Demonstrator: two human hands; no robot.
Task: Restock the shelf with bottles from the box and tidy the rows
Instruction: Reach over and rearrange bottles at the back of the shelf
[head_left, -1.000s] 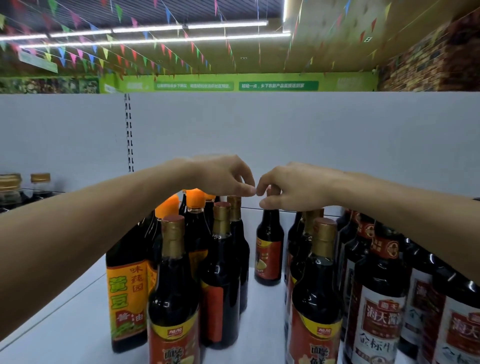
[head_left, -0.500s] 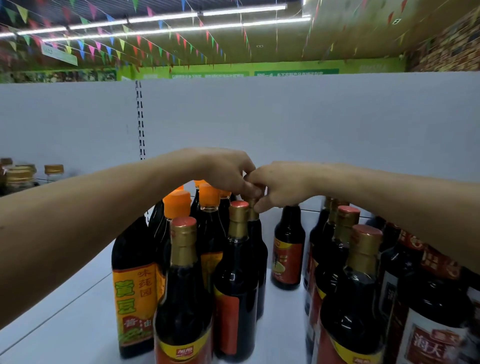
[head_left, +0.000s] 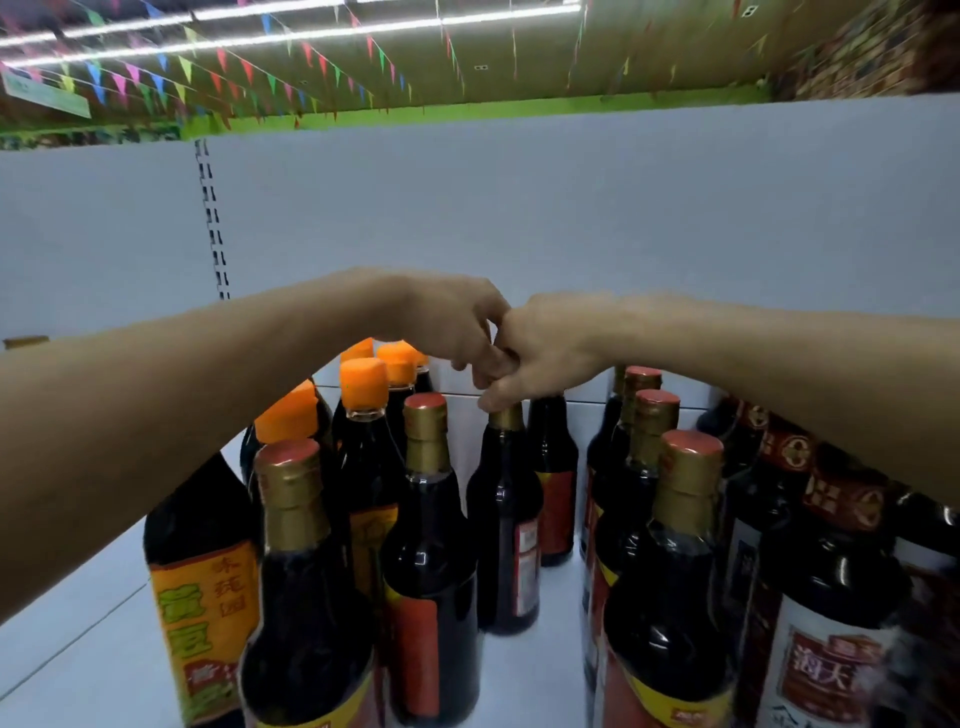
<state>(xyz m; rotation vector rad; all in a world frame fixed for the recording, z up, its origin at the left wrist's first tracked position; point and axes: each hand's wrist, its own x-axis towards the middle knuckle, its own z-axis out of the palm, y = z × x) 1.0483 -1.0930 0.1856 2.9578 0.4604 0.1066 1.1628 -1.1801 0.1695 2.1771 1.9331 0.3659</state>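
Bottle (head_left: 504, 519): dark glossy glass, slim round body, gold foil neck, red label seen edge-on; it stands upright mid-shelf, in the gap between the left and right rows.
Right hand (head_left: 550, 348): thumb and curled fingers pinch the bottle's cap from above.
Left hand (head_left: 457, 322): fingers curled down against the right hand; whether they grip the cap I cannot tell.
Orange-capped bottles (head_left: 363, 384): matte orange tops, dark glass, left rows.
Shelf (head_left: 78, 649): smooth, pale, flat.
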